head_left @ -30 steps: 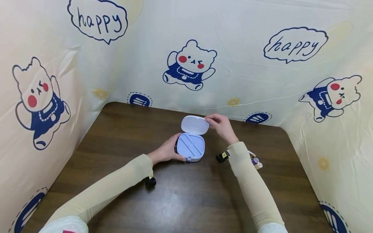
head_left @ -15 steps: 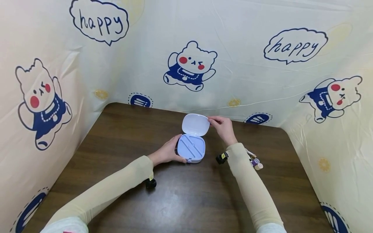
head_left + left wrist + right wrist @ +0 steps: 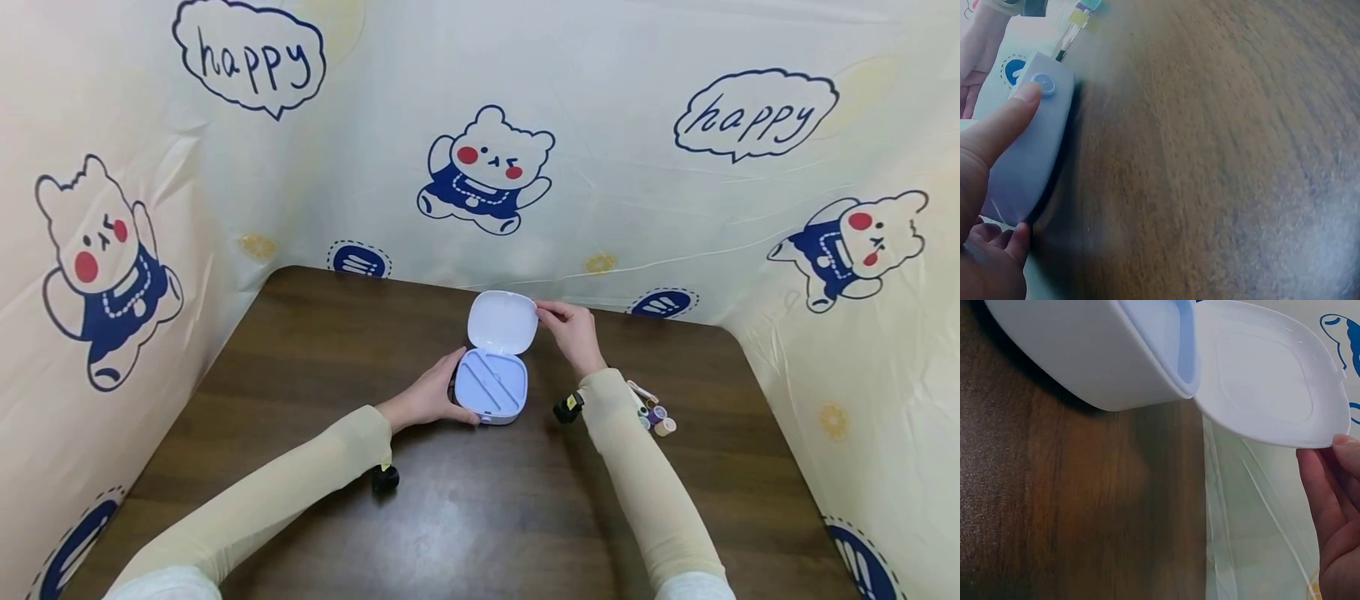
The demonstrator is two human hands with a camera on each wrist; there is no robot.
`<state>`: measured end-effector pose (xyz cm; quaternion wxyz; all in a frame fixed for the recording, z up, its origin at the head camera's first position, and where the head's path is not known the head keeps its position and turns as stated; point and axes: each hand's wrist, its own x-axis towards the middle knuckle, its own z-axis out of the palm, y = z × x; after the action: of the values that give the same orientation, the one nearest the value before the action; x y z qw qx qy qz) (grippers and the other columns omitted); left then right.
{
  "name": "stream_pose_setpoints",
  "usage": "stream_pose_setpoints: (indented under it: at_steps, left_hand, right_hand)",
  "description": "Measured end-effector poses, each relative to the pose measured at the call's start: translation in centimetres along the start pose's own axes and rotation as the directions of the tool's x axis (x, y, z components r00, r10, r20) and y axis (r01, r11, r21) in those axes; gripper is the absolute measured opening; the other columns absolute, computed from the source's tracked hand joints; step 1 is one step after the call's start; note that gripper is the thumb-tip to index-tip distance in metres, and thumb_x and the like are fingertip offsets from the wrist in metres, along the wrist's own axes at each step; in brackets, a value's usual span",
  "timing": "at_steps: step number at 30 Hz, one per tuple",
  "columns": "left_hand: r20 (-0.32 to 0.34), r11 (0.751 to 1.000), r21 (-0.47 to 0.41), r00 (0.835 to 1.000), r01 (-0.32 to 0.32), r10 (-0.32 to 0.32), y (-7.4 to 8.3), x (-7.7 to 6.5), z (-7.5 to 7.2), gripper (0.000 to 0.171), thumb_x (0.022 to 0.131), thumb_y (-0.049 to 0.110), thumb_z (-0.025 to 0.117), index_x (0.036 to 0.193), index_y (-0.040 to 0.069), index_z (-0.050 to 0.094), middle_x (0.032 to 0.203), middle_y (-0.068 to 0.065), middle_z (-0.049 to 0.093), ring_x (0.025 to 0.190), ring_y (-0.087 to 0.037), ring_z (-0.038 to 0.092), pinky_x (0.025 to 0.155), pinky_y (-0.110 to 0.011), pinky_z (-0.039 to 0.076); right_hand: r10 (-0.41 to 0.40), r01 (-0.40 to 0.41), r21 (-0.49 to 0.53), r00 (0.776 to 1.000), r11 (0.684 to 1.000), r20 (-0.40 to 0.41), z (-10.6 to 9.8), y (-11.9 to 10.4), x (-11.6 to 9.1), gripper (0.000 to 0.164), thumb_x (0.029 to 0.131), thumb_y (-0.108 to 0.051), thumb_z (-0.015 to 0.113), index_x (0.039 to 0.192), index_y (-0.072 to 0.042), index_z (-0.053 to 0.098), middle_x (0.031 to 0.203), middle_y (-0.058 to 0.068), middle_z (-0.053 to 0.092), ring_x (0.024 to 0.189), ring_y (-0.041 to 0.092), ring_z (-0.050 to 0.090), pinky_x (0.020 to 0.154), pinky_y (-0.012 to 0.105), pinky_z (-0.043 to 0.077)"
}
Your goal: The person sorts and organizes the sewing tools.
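Observation:
A small white sewing box with a pale blue divided tray (image 3: 491, 383) stands on the table, its hinged white lid (image 3: 502, 322) tipped back. My left hand (image 3: 430, 395) grips the box's left side. In the left wrist view its thumb (image 3: 1013, 119) lies by the round button (image 3: 1044, 84) on the front, with fingertips at the lower edge. My right hand (image 3: 574, 335) pinches the lid's right edge between thumb and fingers; the right wrist view shows this hold at the lid's rim (image 3: 1285, 442). The tray's slanting slots show nothing in them.
Several small thread spools (image 3: 660, 421) and a thin pale stick-like thing (image 3: 642, 390) lie on the brown table (image 3: 337, 333) beside my right sleeve. A printed cloth (image 3: 637, 167) hangs behind the table and along both sides.
The lid has swung farther back, showing more of its inner face. My right hand has moved slightly back and down with it. My left hand keeps its hold on the box.

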<state>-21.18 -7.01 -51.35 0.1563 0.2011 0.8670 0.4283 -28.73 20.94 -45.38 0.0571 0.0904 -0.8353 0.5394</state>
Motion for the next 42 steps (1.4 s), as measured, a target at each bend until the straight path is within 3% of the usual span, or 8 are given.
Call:
stream_pose_setpoints:
  at_steps: [3,7,16,23,33,38,42]
  left_hand:
    - [0.001,1.0,-0.007,1.0,-0.011,0.011,-0.2,0.0,0.0,0.129,0.075,0.038,0.096,0.165,0.0,0.011,0.169,-0.024,0.022,0.155,-0.038,0.025,0.123,-0.054,0.029]
    - [0.015,1.0,-0.018,1.0,-0.01,0.01,-0.4,0.0,-0.1,0.128,0.076,0.037,0.095,0.166,0.002,0.011,0.17,-0.022,0.021,0.156,-0.036,0.024,0.124,-0.053,0.027]
    - [0.013,0.996,-0.085,0.999,-0.033,0.034,-0.4,-0.2,-0.4,0.12,0.08,0.035,0.093,0.165,0.001,0.016,0.168,-0.022,0.025,0.153,-0.036,0.031,0.123,-0.052,0.031]
    - [0.01,0.996,-0.062,0.998,-0.058,0.059,-0.5,0.2,-0.2,0.122,0.077,0.037,0.095,0.166,0.006,0.017,0.166,-0.019,0.029,0.151,-0.032,0.033,0.123,-0.05,0.031]
    - [0.013,0.994,-0.069,0.996,-0.088,0.089,-0.7,0.4,-0.2,0.121,0.075,0.035,0.096,0.165,0.006,0.019,0.165,-0.017,0.032,0.15,-0.031,0.034,0.123,-0.05,0.03]
    - [0.004,0.992,-0.082,0.995,-0.099,0.099,-0.7,0.4,-0.2,0.118,0.075,0.032,0.097,0.163,0.006,0.023,0.163,-0.016,0.035,0.148,-0.03,0.037,0.122,-0.049,0.032]
    - [0.006,0.992,-0.088,0.996,-0.093,0.094,-0.5,0.4,-0.3,0.118,0.075,0.032,0.096,0.163,0.006,0.023,0.163,-0.017,0.035,0.149,-0.031,0.036,0.123,-0.05,0.031]
  right_hand:
    - [-0.008,0.008,-0.005,1.0,1.0,-0.006,0.1,0.2,0.1,0.023,0.1,-0.012,0.072,0.12,-0.002,0.078,0.118,0.017,0.075,0.099,0.033,0.075,0.089,0.032,0.061]
    - [-0.011,0.011,-0.005,1.0,1.0,-0.003,0.2,0.4,0.2,0.023,0.1,-0.012,0.072,0.121,-0.002,0.077,0.118,0.017,0.075,0.102,0.036,0.074,0.09,0.034,0.06]
    - [-0.02,0.02,0.002,1.0,1.0,-0.017,0.2,0.7,0.1,0.023,0.1,-0.012,0.072,0.12,-0.003,0.078,0.119,0.015,0.076,0.1,0.029,0.075,0.09,0.034,0.06]
    - [-0.034,0.034,0.022,0.999,0.999,-0.015,0.2,0.8,0.0,0.023,0.1,-0.013,0.072,0.12,-0.004,0.078,0.119,0.015,0.076,0.101,0.032,0.074,0.088,0.029,0.06]
    - [-0.026,0.026,0.032,1.0,0.999,0.001,0.2,0.8,-0.2,0.024,0.1,-0.015,0.072,0.121,-0.005,0.078,0.119,0.014,0.075,0.1,0.03,0.074,0.092,0.036,0.06]
    - [-0.02,0.02,-0.016,1.0,1.0,-0.005,0.2,0.8,-0.4,0.022,0.101,-0.015,0.071,0.119,-0.004,0.078,0.114,0.014,0.076,0.094,0.027,0.074,0.086,0.029,0.061]
    - [-0.006,0.005,-0.06,1.0,0.998,-0.025,0.2,0.6,-0.9,0.021,0.101,-0.017,0.071,0.116,-0.004,0.078,0.107,0.016,0.077,0.094,0.037,0.073,0.075,0.021,0.058]
